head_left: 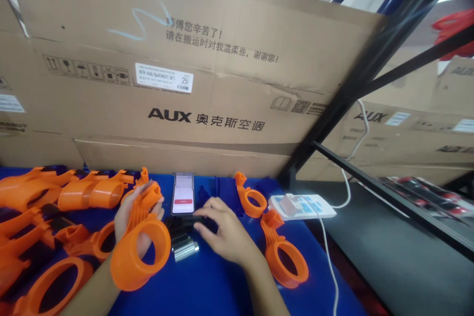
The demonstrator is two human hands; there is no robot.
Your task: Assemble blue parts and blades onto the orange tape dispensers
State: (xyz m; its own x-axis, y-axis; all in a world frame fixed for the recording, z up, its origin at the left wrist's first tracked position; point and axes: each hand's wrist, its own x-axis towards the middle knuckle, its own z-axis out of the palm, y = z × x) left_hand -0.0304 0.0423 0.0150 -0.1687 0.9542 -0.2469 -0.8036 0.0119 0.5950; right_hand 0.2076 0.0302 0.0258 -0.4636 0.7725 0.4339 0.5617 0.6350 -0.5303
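My left hand is closed round the upper part of an orange plastic tape dispenser, its wide ring hanging down toward me. To the right, my right hand has thumb and forefinger at the end of a dark piece on the blue table; its exact kind I cannot make out. A shiny metal cylinder lies just in front of that dark piece, between my hands. A phone with a lit screen stands or lies right behind it.
Several orange dispensers, some with dark parts, crowd the left side. Two more, a smaller one and a nearer one, lie at right beside a white power strip with a cable. A large carton walls the back; a black rack post slants at right.
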